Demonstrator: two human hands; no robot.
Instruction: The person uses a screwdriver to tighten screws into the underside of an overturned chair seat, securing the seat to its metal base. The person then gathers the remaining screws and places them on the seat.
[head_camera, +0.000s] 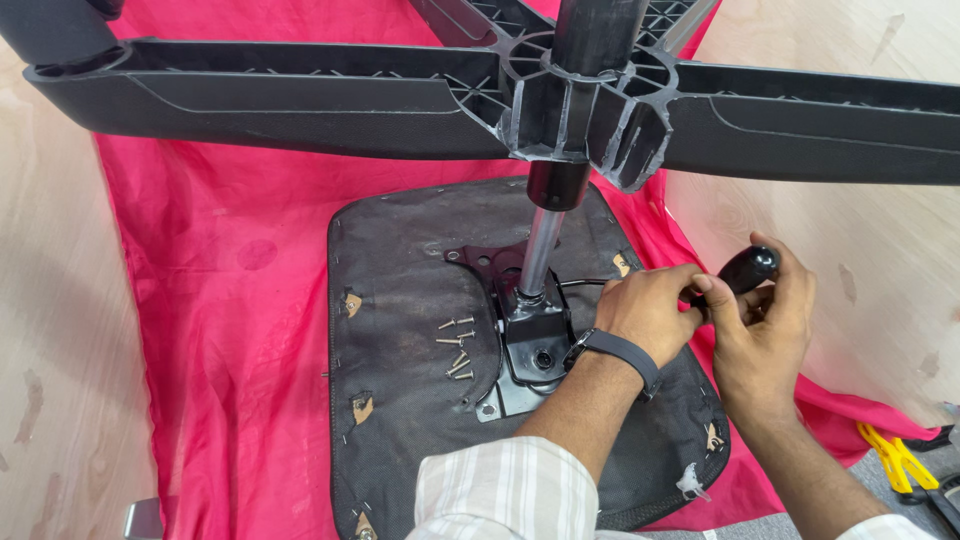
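We are working at the black handle knob (748, 268), right of centre in the frame, just off the right edge of the upturned chair seat (400, 400). Our right hand (765, 340) is wrapping its fingers around the knob from below and gripping it, while our left hand (650, 310), with a dark wristband (615, 352), is pinching the lever's stem just left of the knob; the fingertips themselves are hidden, so we cannot tell how tight that pinch is.

Just left of our hands, the black metal mechanism plate (530, 350) is sitting on the seat underside, and the gas cylinder (540, 250) is rising from it to the five-armed plastic base (560, 90) filling the top of the frame. A small cluster of loose screws (455, 345) is lying on the seat, left of the plate. Everything is resting on a pink cloth (220, 250), with yellow-handled pliers (895, 460) at the lower right.

We are judging the risks: the tall base looks top-heavy, so a hard pull on the lever could tip it toward us. A sleeve or forearm sweeping across could also scatter the screws into the cloth's folds.
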